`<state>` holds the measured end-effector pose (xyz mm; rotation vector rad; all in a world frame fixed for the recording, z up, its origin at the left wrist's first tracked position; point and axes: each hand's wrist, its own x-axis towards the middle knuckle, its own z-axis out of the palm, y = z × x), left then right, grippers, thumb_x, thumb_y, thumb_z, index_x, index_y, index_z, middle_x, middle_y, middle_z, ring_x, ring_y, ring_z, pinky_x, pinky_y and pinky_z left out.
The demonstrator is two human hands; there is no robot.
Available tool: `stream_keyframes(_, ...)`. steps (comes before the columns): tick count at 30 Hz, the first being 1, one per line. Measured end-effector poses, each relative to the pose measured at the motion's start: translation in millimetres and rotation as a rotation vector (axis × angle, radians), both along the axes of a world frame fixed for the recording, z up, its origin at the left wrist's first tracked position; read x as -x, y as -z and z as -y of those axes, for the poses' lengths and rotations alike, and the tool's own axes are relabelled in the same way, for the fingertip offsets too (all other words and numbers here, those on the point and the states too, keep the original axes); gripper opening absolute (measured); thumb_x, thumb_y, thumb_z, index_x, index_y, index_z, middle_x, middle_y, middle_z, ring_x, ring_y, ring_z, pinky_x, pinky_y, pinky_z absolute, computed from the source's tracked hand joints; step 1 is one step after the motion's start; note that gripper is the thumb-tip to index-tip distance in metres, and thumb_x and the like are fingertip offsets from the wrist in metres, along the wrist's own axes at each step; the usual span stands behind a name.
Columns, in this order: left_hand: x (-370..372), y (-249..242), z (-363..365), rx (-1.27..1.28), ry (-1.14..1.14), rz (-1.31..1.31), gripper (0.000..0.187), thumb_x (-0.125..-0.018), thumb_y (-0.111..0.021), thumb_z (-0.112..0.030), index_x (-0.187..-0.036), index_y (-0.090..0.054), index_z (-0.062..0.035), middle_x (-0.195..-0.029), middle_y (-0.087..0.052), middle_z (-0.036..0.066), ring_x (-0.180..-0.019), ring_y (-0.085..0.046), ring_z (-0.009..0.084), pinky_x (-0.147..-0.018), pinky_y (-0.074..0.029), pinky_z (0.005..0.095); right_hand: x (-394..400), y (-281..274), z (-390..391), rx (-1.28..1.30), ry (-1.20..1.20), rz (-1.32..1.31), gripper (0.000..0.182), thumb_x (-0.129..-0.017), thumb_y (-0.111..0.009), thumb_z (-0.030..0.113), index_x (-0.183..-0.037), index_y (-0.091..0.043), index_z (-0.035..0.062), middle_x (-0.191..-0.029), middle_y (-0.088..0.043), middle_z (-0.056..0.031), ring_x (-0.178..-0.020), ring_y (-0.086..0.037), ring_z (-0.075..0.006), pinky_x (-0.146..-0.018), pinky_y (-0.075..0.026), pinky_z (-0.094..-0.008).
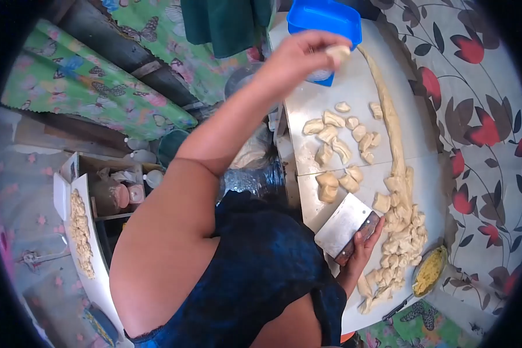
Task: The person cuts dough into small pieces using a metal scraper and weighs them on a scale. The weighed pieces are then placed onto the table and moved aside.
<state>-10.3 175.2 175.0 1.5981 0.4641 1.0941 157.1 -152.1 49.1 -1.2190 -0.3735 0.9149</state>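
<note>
My left hand (pixel 310 52), slightly blurred, is raised at the table's far end and pinches a small dough piece (pixel 338 54) beside a blue container (pixel 316 17). Under that hand, part of a blue object with a pale face (pixel 321 76) shows. My right hand (pixel 361 250) grips the dark handle of a dough scraper (pixel 343 223), its broad metal blade pointing away from my fingers. Several cut dough pieces (pixel 329 134) lie scattered between my hands. A long dough rope (pixel 392 127) runs down the table's far side to a heap of dough pieces (pixel 403 238) beside my right hand.
The white table (pixel 359 81) meets a flower-patterned wall covering (pixel 475 116). A bowl of yellow food (pixel 430 271) stands at its lower right corner. On my left are an open wooden cabinet (pixel 113 194) and a white surface bearing several small pale pieces (pixel 80 232).
</note>
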Motion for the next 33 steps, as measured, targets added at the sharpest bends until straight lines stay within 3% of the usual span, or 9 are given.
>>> stream_keyframes(2,5,-21,-30,-0.200,-0.158,-0.181,0.028,-0.083,-0.063,-0.016,-0.109,-0.065,-0.0057,-0.096,-0.065,0.006,-0.086,-0.060,0.0104,-0.076,-0.048,0.0251,-1,7,-5,-0.019,0.023,-0.059,0.086,-0.079,-0.067,0.010,-0.148,-0.016,0.0148,-0.145,-0.030,-0.0119,-0.128,-0.035,-0.0258,-0.108,-0.024,-0.0361)
stream_keyframes(6,-3,-47,-90,-0.114,-0.075,-0.305,0.029,-0.079,-0.064,-0.008,-0.106,-0.062,0.0015,-0.090,-0.066,0.007,-0.082,-0.061,0.0147,-0.072,-0.049,0.0272,-6,15,-8,-0.009,0.041,-0.026,0.086,-0.079,-0.066,0.009,-0.148,-0.016,0.0153,-0.145,-0.029,-0.0120,-0.128,-0.034,-0.0259,-0.108,-0.023,-0.0364)
stream_keyframes(8,-9,-51,-116,-0.283,-0.113,-0.538,0.022,-0.077,-0.066,-0.008,-0.097,-0.065,0.0020,-0.082,-0.066,0.007,-0.077,-0.061,0.0140,-0.069,-0.049,0.0278,-7,17,-9,0.002,0.039,-0.013,0.086,-0.079,-0.066,0.010,-0.148,-0.016,0.0155,-0.146,-0.028,-0.0121,-0.129,-0.033,-0.0260,-0.109,-0.023,-0.0364)
stream_keyframes(12,-18,-40,-152,-0.437,-0.127,-0.700,0.021,-0.075,-0.070,-0.012,-0.090,-0.067,0.0014,-0.078,-0.067,0.010,-0.074,-0.063,0.0169,-0.069,-0.049,0.0308,-7,25,-7,0.014,0.024,0.032,0.085,-0.080,-0.067,0.011,-0.148,-0.015,0.0142,-0.147,-0.025,-0.0129,-0.132,-0.029,-0.0258,-0.110,-0.019,-0.0364)
stream_keyframes(14,-22,-38,-158,-0.590,-0.210,-0.830,0.025,-0.072,-0.072,-0.018,-0.089,-0.067,-0.0004,-0.079,-0.068,0.013,-0.074,-0.065,0.0227,-0.070,-0.050,0.0341,-6,24,-8,0.013,0.024,0.068,0.085,-0.080,-0.067,0.012,-0.148,-0.015,0.0133,-0.147,-0.025,-0.0132,-0.133,-0.028,-0.0257,-0.111,-0.017,-0.0364)
stream_keyframes(23,-35,-21,-185,-0.667,-0.244,-0.920,0.025,-0.066,-0.067,-0.015,-0.087,-0.066,-0.0018,-0.081,-0.067,0.016,-0.078,-0.064,0.0298,-0.072,-0.050,0.0369,-4,21,-7,0.041,0.039,0.064,0.084,-0.080,-0.065,0.012,-0.148,-0.015,0.0116,-0.148,-0.023,-0.0141,-0.135,-0.024,-0.0257,-0.112,-0.014,-0.0358)
stream_keyframes(25,-38,-19,-187,-0.678,-0.239,-0.918,0.027,-0.065,-0.068,-0.015,-0.088,-0.066,-0.0016,-0.082,-0.067,0.016,-0.078,-0.064,0.0304,-0.072,-0.050,0.0370,-6,25,-5,0.064,0.018,0.142,0.081,-0.083,-0.063,0.011,-0.148,-0.015,0.0147,-0.146,-0.028,-0.0127,-0.131,-0.031,-0.0266,-0.109,-0.022,-0.0376)
stream_keyframes(29,-39,-18,-184,-0.746,-0.217,-0.955,0.032,-0.063,-0.070,-0.015,-0.091,-0.065,-0.0008,-0.083,-0.067,0.017,-0.080,-0.064,0.0310,-0.072,-0.050,0.0373,-3,17,-7,0.088,0.020,0.156,0.081,-0.083,-0.063,0.011,-0.148,-0.016,0.0150,-0.146,-0.028,-0.0124,-0.131,-0.031,-0.0261,-0.109,-0.021,-0.0367)
stream_keyframes(33,-40,-23,-177,-0.783,-0.219,-1.036,0.035,-0.061,-0.071,-0.016,-0.093,-0.066,-0.0009,-0.085,-0.066,0.017,-0.081,-0.064,0.0312,-0.073,-0.050,0.0381,-4,19,-6,0.065,0.033,0.080,0.084,-0.080,-0.065,0.009,-0.148,-0.015,0.0121,-0.148,-0.022,-0.0140,-0.134,-0.024,-0.0250,-0.111,-0.014,-0.0350)
